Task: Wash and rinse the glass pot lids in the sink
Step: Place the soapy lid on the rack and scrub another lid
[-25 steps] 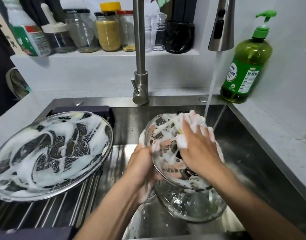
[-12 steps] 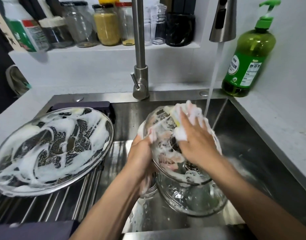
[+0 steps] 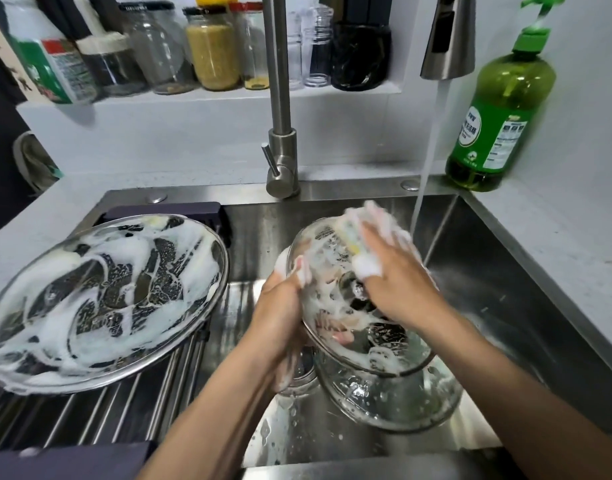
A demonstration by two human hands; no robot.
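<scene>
Over the steel sink (image 3: 498, 271) my left hand (image 3: 280, 313) grips the left rim of a small glass lid (image 3: 335, 327), tilted and streaked with foam. My right hand (image 3: 398, 278) presses a soapy yellow sponge (image 3: 353, 233) against the lid's upper face; its fingertips are covered in suds. Under the held lid another glass lid (image 3: 394, 400) lies in the basin, wet and mostly free of foam. A large glass lid (image 3: 100, 299), covered in white lather, rests tilted on the roll-up drying rack (image 3: 117, 403) at the left.
Water runs from the pull-down spray head (image 3: 448, 39) into the basin's back right. The tap column (image 3: 280, 133) stands behind the sink. A green dish-soap bottle (image 3: 502, 109) sits at the back right corner. Jars (image 3: 211, 50) line the shelf above.
My right hand with the sponge slid up toward the lid's far rim. My left hand kept its grip. The view shifted slightly downward.
</scene>
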